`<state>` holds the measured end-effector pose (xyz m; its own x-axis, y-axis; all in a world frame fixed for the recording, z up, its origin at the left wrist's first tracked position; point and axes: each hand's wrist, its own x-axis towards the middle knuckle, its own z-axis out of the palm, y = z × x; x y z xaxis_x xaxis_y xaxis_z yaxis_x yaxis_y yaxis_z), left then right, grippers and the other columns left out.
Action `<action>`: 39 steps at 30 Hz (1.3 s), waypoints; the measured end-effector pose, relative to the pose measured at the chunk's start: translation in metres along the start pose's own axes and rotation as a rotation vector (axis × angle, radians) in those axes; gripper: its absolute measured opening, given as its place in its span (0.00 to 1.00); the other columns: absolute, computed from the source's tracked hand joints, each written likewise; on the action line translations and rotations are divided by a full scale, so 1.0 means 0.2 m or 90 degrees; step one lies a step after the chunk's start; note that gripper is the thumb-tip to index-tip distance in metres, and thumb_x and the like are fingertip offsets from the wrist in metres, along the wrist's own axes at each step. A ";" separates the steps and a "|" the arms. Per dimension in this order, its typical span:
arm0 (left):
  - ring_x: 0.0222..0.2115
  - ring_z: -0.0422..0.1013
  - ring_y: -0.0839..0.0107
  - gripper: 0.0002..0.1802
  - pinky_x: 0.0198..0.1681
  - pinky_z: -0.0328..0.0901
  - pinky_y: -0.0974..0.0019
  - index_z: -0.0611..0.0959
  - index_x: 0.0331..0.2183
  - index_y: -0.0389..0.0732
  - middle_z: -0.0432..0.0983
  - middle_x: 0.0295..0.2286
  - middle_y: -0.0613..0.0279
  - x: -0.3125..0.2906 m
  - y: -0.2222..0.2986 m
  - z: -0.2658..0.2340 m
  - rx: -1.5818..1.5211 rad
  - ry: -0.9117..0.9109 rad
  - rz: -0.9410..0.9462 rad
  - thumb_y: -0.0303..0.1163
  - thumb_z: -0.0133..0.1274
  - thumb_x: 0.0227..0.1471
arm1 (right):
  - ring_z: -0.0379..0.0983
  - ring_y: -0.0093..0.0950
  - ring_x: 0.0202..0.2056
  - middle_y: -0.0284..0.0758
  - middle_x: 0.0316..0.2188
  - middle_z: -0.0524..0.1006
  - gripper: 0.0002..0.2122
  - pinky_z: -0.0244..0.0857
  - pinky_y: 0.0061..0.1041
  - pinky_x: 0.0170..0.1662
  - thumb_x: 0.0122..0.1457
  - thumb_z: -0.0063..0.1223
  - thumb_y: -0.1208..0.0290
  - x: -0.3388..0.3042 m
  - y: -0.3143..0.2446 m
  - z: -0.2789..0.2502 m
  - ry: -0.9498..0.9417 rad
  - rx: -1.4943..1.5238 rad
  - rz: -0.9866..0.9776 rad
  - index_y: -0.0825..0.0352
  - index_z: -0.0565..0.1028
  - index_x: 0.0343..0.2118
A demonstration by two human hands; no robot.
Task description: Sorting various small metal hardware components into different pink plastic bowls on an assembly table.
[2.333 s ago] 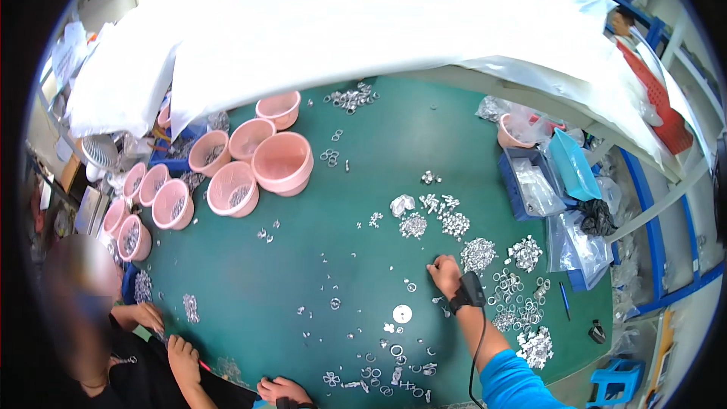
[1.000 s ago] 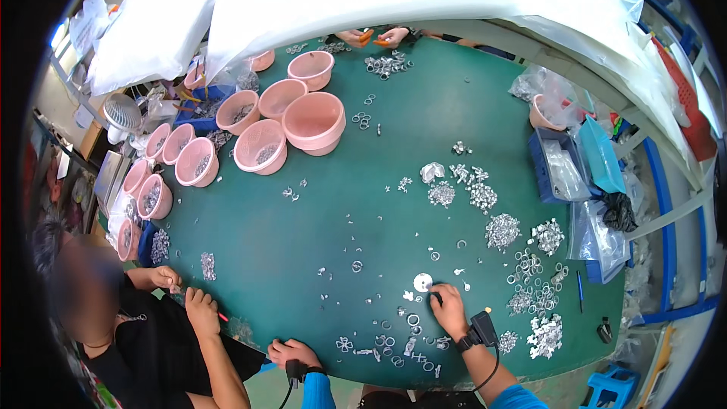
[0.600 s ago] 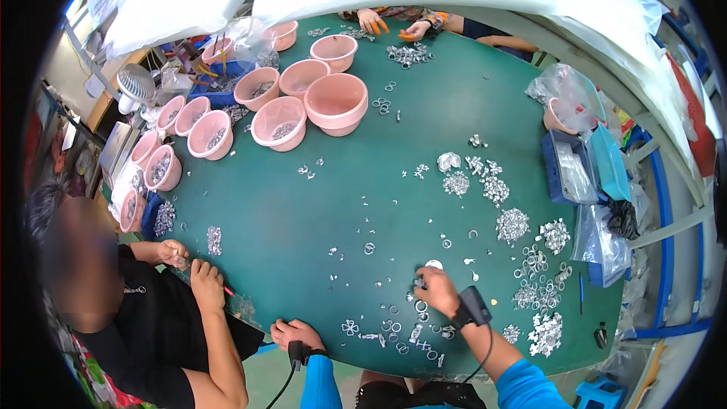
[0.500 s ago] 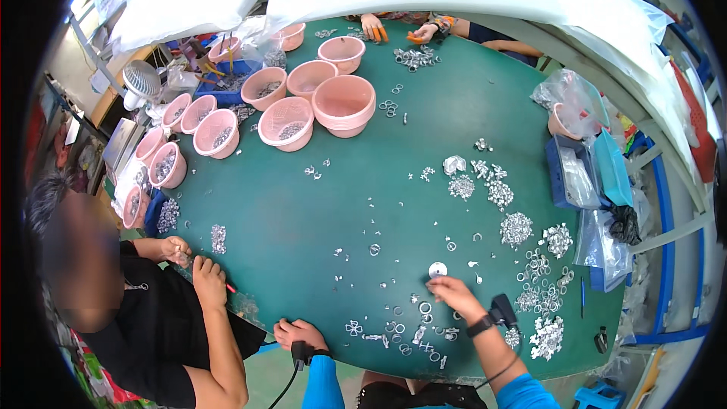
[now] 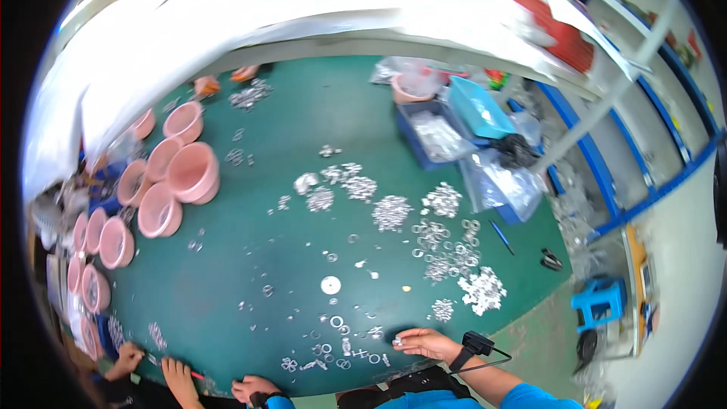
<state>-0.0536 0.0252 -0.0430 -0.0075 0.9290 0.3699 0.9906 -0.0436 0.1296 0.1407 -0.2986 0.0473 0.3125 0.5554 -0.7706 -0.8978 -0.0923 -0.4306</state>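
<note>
My right hand [image 5: 425,343] is closed just above the table's near edge, with thumb and fingertips pinching a small silver metal piece [image 5: 397,341]. My left hand [image 5: 254,388] rests on the table's edge further left, fingers loosely bent and nothing visible in them. Loose silver rings [image 5: 337,322], a flower-shaped piece [image 5: 289,364] and a cross-shaped piece [image 5: 360,354] lie between the hands. Beyond them is a round white disc [image 5: 330,285] with a small centre hole. Small silver parts [image 5: 442,310] form a pile right of my right hand.
Piles of silver parts [image 5: 482,290] cover the table's right side. Pink bowls [image 5: 193,173] stand at left. A blue bin [image 5: 435,136], a pen [image 5: 501,236] and a black clip-like object [image 5: 551,260] lie right. A co-worker's hands [image 5: 179,380] are left of mine; another person's hands [image 5: 206,86] are far off.
The view has turned right. My right hand has moved from beside the white disc to the near edge, where a small silver piece shows in its fingertips. My left hand stays at the edge.
</note>
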 end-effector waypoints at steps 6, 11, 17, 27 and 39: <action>0.31 0.64 0.55 0.13 0.34 0.60 0.58 0.70 0.30 0.35 0.66 0.30 0.49 -0.02 0.18 0.04 -0.040 -0.017 0.077 0.29 0.42 0.38 | 0.70 0.31 0.35 0.42 0.32 0.71 0.10 0.68 0.20 0.35 0.50 0.40 0.81 -0.20 -0.01 -0.39 0.274 0.235 -0.293 0.74 0.65 0.36; 0.31 0.64 0.55 0.13 0.33 0.60 0.58 0.70 0.30 0.35 0.66 0.30 0.49 -0.03 0.19 0.04 -0.028 -0.018 0.085 0.29 0.42 0.38 | 0.70 0.27 0.28 0.38 0.26 0.72 0.07 0.67 0.22 0.30 0.50 0.40 0.77 -0.25 0.04 -0.58 0.412 0.458 -0.295 0.71 0.67 0.32; 0.30 0.64 0.55 0.13 0.32 0.61 0.57 0.70 0.30 0.35 0.66 0.29 0.49 0.00 -0.02 0.03 0.046 0.003 0.013 0.29 0.42 0.38 | 0.67 0.20 0.23 0.31 0.24 0.72 0.07 0.63 0.17 0.26 0.49 0.47 0.71 -0.09 0.08 -0.30 0.295 0.072 -0.151 0.67 0.70 0.30; 0.38 0.61 0.60 0.13 0.35 0.60 0.59 0.70 0.33 0.41 0.64 0.36 0.58 0.02 0.02 -0.07 0.051 -0.042 -0.142 0.30 0.41 0.40 | 0.71 0.34 0.27 0.42 0.24 0.73 0.12 0.64 0.27 0.33 0.44 0.48 0.65 0.26 0.08 0.23 0.052 -0.753 -0.239 0.68 0.72 0.29; 0.39 0.60 0.58 0.13 0.38 0.58 0.58 0.70 0.33 0.38 0.63 0.36 0.55 0.03 0.04 -0.10 0.008 -0.057 -0.130 0.29 0.40 0.40 | 0.70 0.33 0.28 0.46 0.33 0.70 0.18 0.64 0.25 0.31 0.43 0.53 0.70 0.31 0.07 0.19 0.060 -0.482 -0.237 0.71 0.65 0.38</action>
<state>-0.0488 0.0240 -0.0218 -0.1959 0.9472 0.2540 0.9715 0.1523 0.1816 0.1362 -0.2331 0.0117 0.6012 0.5905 -0.5384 -0.2927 -0.4642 -0.8360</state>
